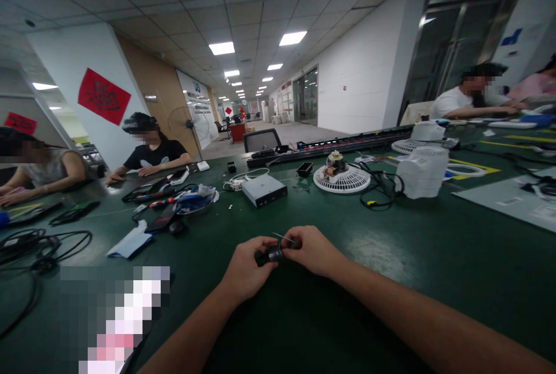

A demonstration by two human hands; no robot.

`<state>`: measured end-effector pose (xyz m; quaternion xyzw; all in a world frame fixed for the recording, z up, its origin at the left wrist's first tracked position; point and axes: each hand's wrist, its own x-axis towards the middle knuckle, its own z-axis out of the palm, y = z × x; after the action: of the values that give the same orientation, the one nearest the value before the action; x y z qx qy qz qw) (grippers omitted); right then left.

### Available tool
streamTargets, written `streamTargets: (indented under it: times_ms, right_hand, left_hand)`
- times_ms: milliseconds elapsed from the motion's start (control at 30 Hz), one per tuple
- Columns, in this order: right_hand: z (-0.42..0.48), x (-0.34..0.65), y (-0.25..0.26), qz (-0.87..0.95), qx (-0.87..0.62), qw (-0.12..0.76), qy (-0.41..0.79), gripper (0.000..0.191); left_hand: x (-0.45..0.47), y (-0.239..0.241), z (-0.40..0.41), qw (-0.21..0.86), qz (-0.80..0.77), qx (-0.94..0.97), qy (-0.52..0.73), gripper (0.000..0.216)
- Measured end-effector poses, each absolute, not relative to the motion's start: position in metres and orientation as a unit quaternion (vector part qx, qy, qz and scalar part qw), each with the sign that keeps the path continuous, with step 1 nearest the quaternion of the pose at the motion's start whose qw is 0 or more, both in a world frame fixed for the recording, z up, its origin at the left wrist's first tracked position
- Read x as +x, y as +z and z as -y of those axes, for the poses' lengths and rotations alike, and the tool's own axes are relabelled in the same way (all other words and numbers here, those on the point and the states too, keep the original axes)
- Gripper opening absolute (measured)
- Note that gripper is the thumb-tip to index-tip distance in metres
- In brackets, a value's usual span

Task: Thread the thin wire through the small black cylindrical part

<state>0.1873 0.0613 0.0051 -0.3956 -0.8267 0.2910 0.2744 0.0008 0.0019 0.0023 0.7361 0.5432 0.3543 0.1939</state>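
**Small dark cylinder (pixel 275 254) between two hands**

From afar, I'm pinching it over the desk (pixel 434 258) with the fingers of my left hand (pixel 248 267); those of my right hand (pixel 311 251) are pinching a thin metal piece (pixel 281 237) just beside it. I'm judging the cylinder light, stiff (maybe slippery, looking glossy), and favouring its curved sides.

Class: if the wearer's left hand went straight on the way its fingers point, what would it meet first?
Beyond the small dark cylinder it holds, the left hand would probably meet the right hand first, though depth is unclear.
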Motion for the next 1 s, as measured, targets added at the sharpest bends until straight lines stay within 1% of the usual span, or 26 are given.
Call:
streamTargets:
  times_ms: [100,267,400,467,533,600,767,833,933,1000]
  right_hand:
    - [-0.063,0.189,0.007,0.834,-0.386,0.264,0.294,0.012]
    - [-0.066,0.192,0.007,0.848,-0.357,0.271,0.285,0.015]
    - [-0.067,0.192,0.006,0.870,-0.317,0.275,0.259,0.010]
    - [-0.066,0.192,0.005,0.858,-0.335,0.294,0.254,0.009]
    - [-0.066,0.191,0.004,0.838,-0.366,0.308,0.261,0.012]
    - [-0.067,0.189,0.001,0.825,-0.377,0.301,0.296,0.015]
    - [-0.070,0.183,-0.009,0.761,-0.343,0.252,0.489,0.021]
    - [-0.069,0.180,-0.010,0.740,-0.360,0.247,0.512,0.019]
    - [-0.065,0.178,-0.006,0.743,-0.384,0.243,0.492,0.018]
    - [-0.062,0.181,-0.002,0.776,-0.396,0.266,0.413,0.021]
  left_hand:
    - [0.001,0.003,-0.001,0.199,-0.535,0.739,0.357,0.042]
    - [-0.002,0.002,-0.003,0.177,-0.532,0.754,0.341,0.039]
    - [-0.005,0.001,-0.003,0.176,-0.519,0.767,0.333,0.038]
    - [-0.005,0.002,-0.002,0.177,-0.516,0.769,0.334,0.038]
    - [-0.005,0.003,-0.001,0.175,-0.509,0.772,0.338,0.038]
    - [-0.004,0.003,-0.001,0.171,-0.500,0.776,0.345,0.036]
    - [-0.001,0.002,0.000,0.150,-0.491,0.776,0.366,0.033]
    - [0.000,0.003,0.000,0.145,-0.492,0.775,0.369,0.030]
    - [0.001,0.004,0.000,0.146,-0.490,0.772,0.378,0.027]
    - [0.001,0.003,-0.002,0.141,-0.499,0.762,0.389,0.028]
